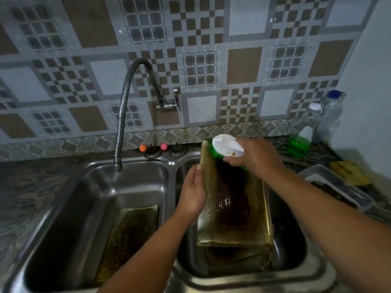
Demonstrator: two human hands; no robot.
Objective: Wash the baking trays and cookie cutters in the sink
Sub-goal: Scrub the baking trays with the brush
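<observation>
A baking tray (129, 233) lies flat at the bottom of the left basin of the sink (169, 163), its surface brown and speckled with baked-on grime. Above that basin the bendy metal tap (124, 102) curves down from the tiled wall, its nozzle hanging over the back of the bowl. Behind the divider sit two drain plugs with round knobs, one orange (143, 147) and one pink (164, 146).

The left hand (193, 191) steadies a second tray (230, 208), which stands tilted in the right basin, its far end leaning up toward the back rim and its near end resting on more metal ware stacked below (I cannot make out what exactly). Its grip is loose, fingers straight along the tray's left edge, thumb on top. The tray's middle is dark and wet with burnt residue.

The right hand (254, 157) has its grip clamped round a scrubbing brush (227, 148) with a white handle and green bristles, pressed against the upper part of the tilted tray.

Further right, on the table, another metal tray (338, 187) sits beside the sink with a yellow sponge (349, 172) just behind it. In the corner stand a bottle of green dish soap (302, 138) and a clear plastic bottle (332, 115) with a blue cap.
</observation>
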